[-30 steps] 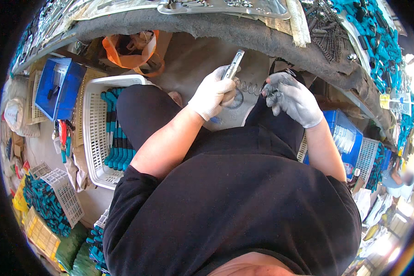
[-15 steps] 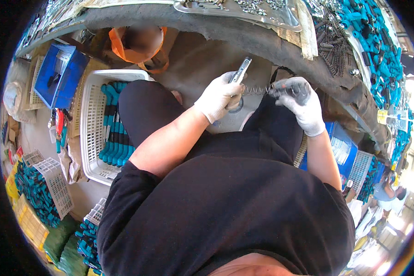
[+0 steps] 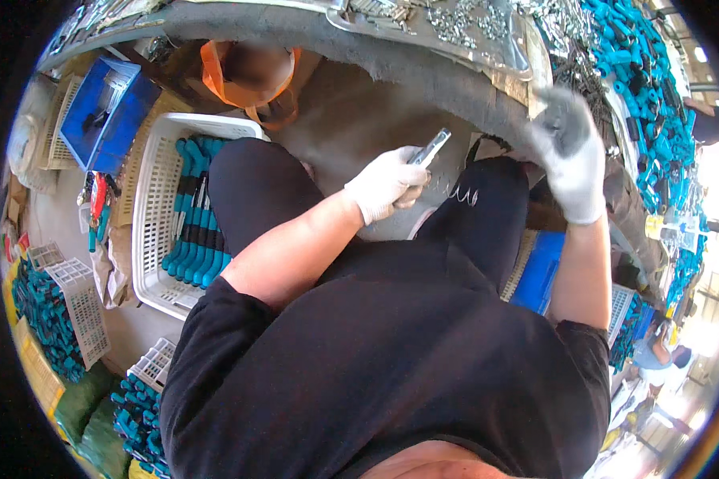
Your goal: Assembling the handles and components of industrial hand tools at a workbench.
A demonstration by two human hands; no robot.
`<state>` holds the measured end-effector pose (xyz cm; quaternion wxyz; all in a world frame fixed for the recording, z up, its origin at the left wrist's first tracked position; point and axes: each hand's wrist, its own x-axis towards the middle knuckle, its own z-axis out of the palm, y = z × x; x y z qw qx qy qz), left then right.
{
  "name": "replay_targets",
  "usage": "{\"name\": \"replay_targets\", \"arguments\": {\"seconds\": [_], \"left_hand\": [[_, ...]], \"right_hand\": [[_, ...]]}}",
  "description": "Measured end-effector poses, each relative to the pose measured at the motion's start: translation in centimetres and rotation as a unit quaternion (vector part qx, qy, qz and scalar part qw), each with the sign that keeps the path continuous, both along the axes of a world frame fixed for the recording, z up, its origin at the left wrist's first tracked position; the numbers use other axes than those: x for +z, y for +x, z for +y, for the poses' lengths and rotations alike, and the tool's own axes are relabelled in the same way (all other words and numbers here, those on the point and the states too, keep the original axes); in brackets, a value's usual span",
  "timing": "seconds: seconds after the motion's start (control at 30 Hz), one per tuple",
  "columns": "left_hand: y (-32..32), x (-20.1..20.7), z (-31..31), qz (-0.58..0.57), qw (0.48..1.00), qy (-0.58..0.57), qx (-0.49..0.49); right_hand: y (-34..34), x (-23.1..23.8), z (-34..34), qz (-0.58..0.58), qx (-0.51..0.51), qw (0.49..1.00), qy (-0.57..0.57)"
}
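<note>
My left hand [image 3: 386, 187], in a white work glove, is closed around a slim silver metal part [image 3: 433, 148] that slants up past the fingers. A thin wire coil spring [image 3: 463, 194] stretches out to the right of that hand, over my right thigh; where its near end is fixed is hidden. Raised to the bench edge at the right is my gloved right hand [image 3: 571, 160], smeared by motion, its palm side grey with dirt. Dark coil springs [image 3: 579, 80] lie on the bench just beyond it. Whether its fingers hold anything is not clear.
A metal tray [image 3: 355, 24] of small parts lies on the cloth-covered bench [image 3: 280, 22]. Teal handles [image 3: 639, 72] are heaped at its right. A white basket [image 3: 153, 172] of teal-and-black handles stands by my left knee, near a blue bin [image 3: 128, 120] and an orange-rimmed bag [image 3: 213, 76].
My right hand has left the spring's end and moved up and right to the bench edge. The spring now hangs loose beside my left hand, which still grips the metal part.
</note>
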<state>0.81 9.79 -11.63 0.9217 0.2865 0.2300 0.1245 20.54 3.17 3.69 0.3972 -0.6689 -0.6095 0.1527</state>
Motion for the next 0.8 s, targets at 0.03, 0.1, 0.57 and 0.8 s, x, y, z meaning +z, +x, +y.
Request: {"name": "replay_targets", "arguments": {"seconds": [0.03, 0.1, 0.57, 0.8], "left_hand": [[-0.2, -0.2, -0.1, -0.002, 1.000, -0.005, 0.005], [0.1, -0.1, -0.2, -0.001, 1.000, 0.011, 0.000], [-0.9, 0.3, 0.6, -0.026, 0.999, 0.033, 0.029], [0.4, 1.4, -0.4, 0.020, 0.994, 0.106, -0.014]], "right_hand": [[-0.2, 1.3, 1.9, -0.081, 0.014, 0.996, 0.032], [0.1, 2.8, 6.7, -0.136, 0.033, 0.990, 0.033], [-4.0, 0.9, 4.3, -0.111, 0.180, 0.970, -0.121], [-1.2, -7.4, -5.7, 0.231, 0.039, 0.907, -0.351]]}}
